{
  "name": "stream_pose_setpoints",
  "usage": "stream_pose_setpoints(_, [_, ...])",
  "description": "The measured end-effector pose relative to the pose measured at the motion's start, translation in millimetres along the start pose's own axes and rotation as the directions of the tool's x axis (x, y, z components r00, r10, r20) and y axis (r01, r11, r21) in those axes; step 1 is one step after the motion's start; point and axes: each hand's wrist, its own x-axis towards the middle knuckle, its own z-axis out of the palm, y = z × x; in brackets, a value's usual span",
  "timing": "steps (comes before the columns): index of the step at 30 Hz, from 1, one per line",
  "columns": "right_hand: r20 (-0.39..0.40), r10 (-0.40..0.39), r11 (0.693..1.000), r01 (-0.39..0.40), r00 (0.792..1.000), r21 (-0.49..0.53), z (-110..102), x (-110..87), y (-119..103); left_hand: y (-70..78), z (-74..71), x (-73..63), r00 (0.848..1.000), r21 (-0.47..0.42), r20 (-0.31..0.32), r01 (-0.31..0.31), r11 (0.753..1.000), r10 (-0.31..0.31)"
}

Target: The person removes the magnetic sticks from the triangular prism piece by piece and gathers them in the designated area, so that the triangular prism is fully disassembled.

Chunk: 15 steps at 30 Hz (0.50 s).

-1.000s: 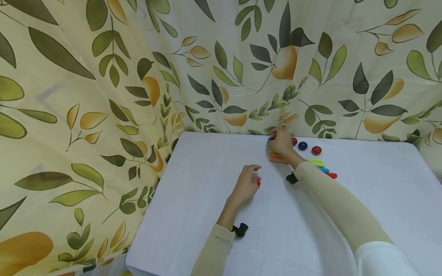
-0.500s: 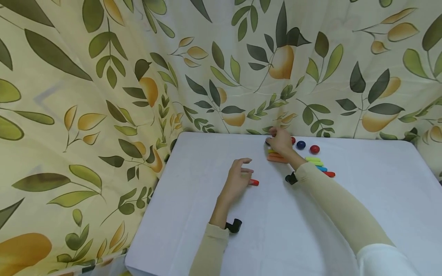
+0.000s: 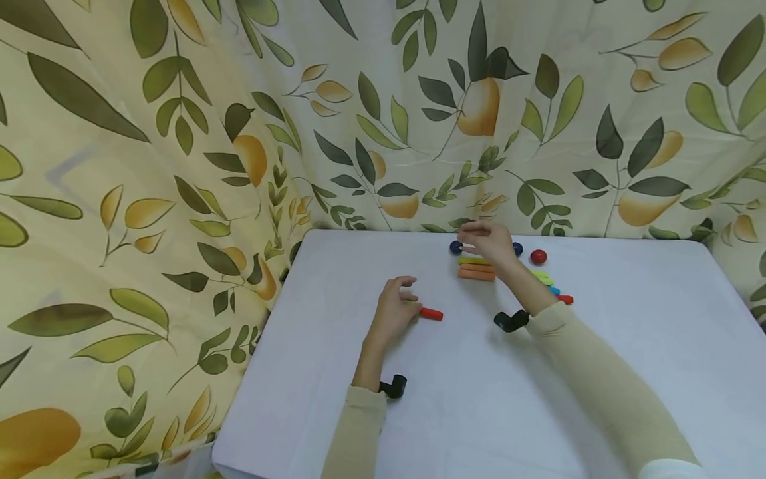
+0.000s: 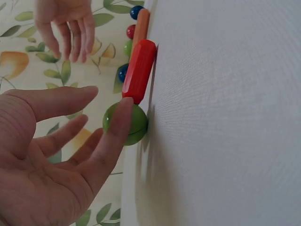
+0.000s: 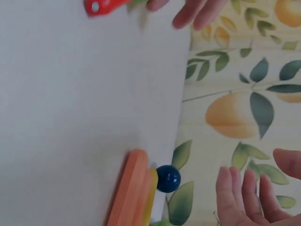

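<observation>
My left hand (image 3: 395, 307) is low over the table's left half, fingers loosely spread. Beside it lies a red stick (image 3: 432, 314). In the left wrist view, one fingertip overlaps the near end of the red stick and a green ball (image 4: 137, 125); the head view hides that ball behind the hand. My right hand (image 3: 489, 241) hovers at the back edge, its fingers extended and holding nothing. Just left of its fingertips sits a dark blue ball (image 3: 456, 247), behind a yellow stick (image 3: 473, 261) and orange sticks (image 3: 477, 273) laid side by side.
Right of the right wrist lie yellow-green sticks (image 3: 541, 277), a blue stick (image 3: 555, 291) and a red stick partly behind the arm. A red ball (image 3: 538, 257) and another blue ball (image 3: 517, 249) stand near the back edge. A leaf-patterned curtain (image 3: 359, 100) hangs behind the white table (image 3: 335, 319).
My right hand has come off the dark blue ball and its fingers have straightened. The left hand has moved left, uncovering more of the red stick.
</observation>
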Motion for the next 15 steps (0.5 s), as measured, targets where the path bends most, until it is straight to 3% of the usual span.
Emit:
stream_pose_setpoints(4, [0.069, 0.065, 0.996, -0.069, 0.996, 0.054, 0.3, -15.6, 2.2, -3.3, -0.4, -0.8, 1.0, 0.046, 0.014, 0.015, 0.999, -0.016])
stream_pose_setpoints(10, [0.169, 0.102, 0.991, -0.115, 0.98, 0.065, 6.2, -39.4, 19.0, -7.6, 0.0, 0.2, 1.0, 0.14, 0.007, 0.006, 0.99, -0.007])
stream_pose_setpoints(15, [0.249, 0.134, 0.988, -0.148, 0.959, 0.041, 13.2, -55.5, 35.2, -8.7, 1.1, 1.9, 1.0, 0.117, 0.0, 0.021, 0.993, -0.021])
